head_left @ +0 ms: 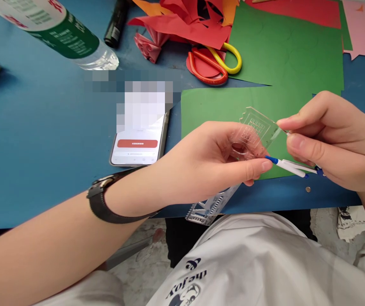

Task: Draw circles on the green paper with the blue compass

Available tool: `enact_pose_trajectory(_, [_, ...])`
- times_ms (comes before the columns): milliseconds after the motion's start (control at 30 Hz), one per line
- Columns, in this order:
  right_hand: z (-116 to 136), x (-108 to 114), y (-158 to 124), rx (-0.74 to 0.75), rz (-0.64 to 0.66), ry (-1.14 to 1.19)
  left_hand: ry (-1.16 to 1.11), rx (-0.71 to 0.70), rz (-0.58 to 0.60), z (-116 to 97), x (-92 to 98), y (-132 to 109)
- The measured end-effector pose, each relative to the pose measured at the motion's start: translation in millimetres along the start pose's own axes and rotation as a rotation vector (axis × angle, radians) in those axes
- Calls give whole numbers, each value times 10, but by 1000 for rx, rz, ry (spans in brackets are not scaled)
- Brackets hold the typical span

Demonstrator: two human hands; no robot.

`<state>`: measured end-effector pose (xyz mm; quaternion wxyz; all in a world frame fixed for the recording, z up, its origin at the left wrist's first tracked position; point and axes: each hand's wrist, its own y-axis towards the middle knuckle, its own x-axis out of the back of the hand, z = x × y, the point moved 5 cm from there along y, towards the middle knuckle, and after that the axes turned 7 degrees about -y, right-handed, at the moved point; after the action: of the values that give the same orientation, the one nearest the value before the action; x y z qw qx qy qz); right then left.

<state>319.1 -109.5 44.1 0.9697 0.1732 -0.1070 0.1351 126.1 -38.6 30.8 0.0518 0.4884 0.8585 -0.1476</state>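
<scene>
My left hand point(220, 157) is closed around a clear plastic stencil ruler point(255, 125) with cut-out shapes. The ruler's upper end rises above the fingers, and a lower piece shows below the hand; the palm hides the middle. My right hand point(335, 144) pinches the ruler's right edge between thumb and index finger. A slim white-and-blue pen point(289, 167) lies between the hands, its blue end at my left thumb and its other end near my right fingers. Both hands are over a green paper sheet point(208, 106) at the table's front edge.
A phone point(138, 155) with a lit screen lies left of the green sheet. Behind are a water bottle point(70, 38), a black marker point(116, 25), red-and-yellow-handled scissors point(208, 72) and red paper scraps point(185, 32). Pink paper point(359, 29) lies far right on the blue table point(42, 148).
</scene>
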Motion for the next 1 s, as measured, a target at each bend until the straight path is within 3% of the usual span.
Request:
enact_pose_trajectory(633, [10,7,-2,92,64,31,-21,-30,-4,57,2,-22])
enact_pose_trajectory(1000, [-1,-4,-8,12,52,32,-46,-8,-25,69,10,-23])
